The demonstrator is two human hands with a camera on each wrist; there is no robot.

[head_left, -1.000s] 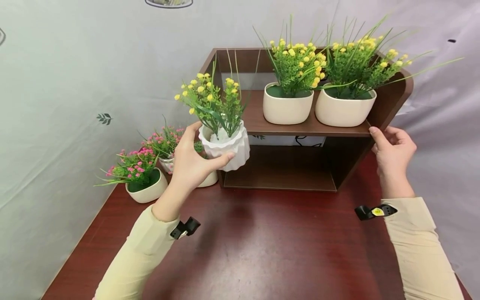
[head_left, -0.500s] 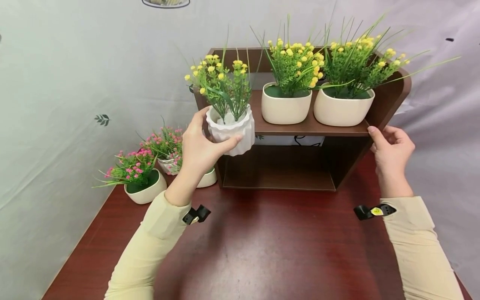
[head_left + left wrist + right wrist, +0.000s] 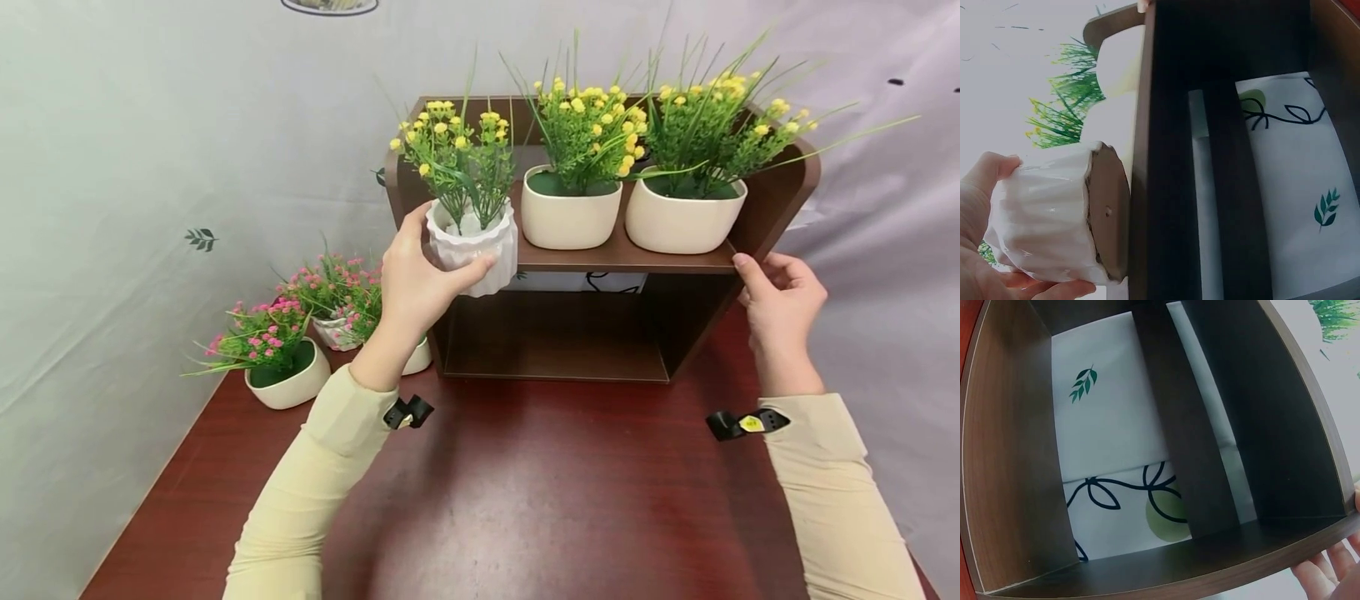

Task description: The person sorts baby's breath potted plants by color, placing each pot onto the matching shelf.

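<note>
In the head view my left hand (image 3: 416, 279) grips a white fluted flowerpot (image 3: 483, 260) of yellow artificial flowers, thumb across its front. The pot is at the left front edge of the brown shelf unit's (image 3: 622, 262) upper board. Its unglazed base (image 3: 1109, 212) shows close to the board edge in the left wrist view; I cannot tell whether they touch. My right hand (image 3: 783, 312) holds the unit's right side at the upper board, fingers partly hidden behind it. Two cream oval pots, one in the middle (image 3: 572, 221) and one at right (image 3: 686, 223), stand on that board with yellow flowers.
Left of the unit, pink-flowered plants stand on the dark red table (image 3: 540, 492): a cream oval pot (image 3: 288, 387), a white pot (image 3: 336, 333) and another cream pot (image 3: 418, 357) partly behind my left arm. The lower compartment (image 3: 555, 333) lies under the upper board.
My left hand has moved the white flowerpot up and to the right, from left of the unit to the upper board's left front. The right hand stays at the unit's right side.
</note>
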